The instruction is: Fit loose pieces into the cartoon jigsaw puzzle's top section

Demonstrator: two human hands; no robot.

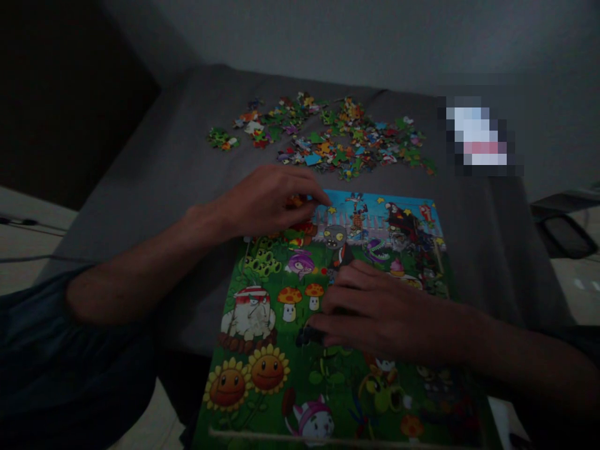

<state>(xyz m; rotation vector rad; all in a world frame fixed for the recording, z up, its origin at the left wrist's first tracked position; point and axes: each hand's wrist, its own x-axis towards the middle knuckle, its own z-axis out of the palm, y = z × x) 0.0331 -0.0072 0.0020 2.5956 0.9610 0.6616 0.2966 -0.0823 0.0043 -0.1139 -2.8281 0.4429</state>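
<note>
A large, brightly coloured cartoon jigsaw picture [285,300] of plants and a zombie lies on a grey cloth [164,187]. My left hand [267,203] is at its upper left edge, with the fingers curled down. An orange-red bit shows under the fingertips, but I cannot tell if they hold it. My right hand [375,309] lies across the middle of the picture, and a dark piece [309,336] sits by its fingertips. Whether that hand grips the piece is hidden. Beyond the picture lies a scattered heap of loose jigsaw pieces [337,140].
The grey cloth covers a table-like surface, with a wall behind it. A pixelated white and pink patch [478,137] sits at the cloth's far right corner. A black chair-like frame [565,234] stands to the right, and a thin cable [19,220] runs at the left.
</note>
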